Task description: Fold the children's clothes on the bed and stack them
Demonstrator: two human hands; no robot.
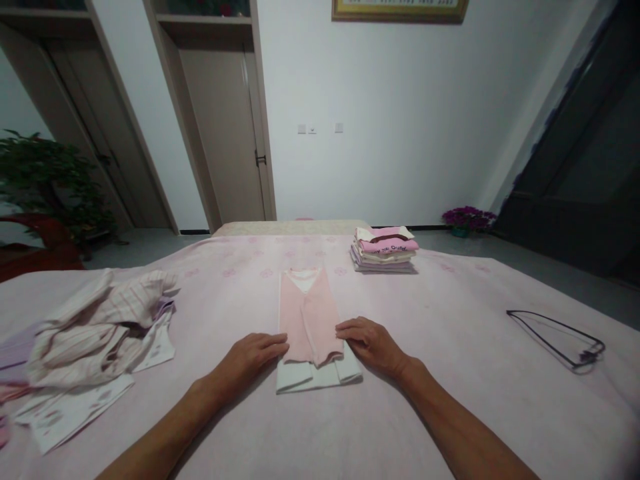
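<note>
a messy clothes pile (97, 333) lies first. the left hand (260, 350), loosely open, touches a folded pink top (310, 320) on the pink sheet (215, 307). the right hand (373, 341), loosely open, touches its other edge. next, a neat clothes stack (384, 252).

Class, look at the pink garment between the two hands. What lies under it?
Pale cloth shows past the near edge of the pink garment, with the flowered sheet beneath. The rest is covered, so whether that cloth belongs to the same garment cannot be told.
</note>
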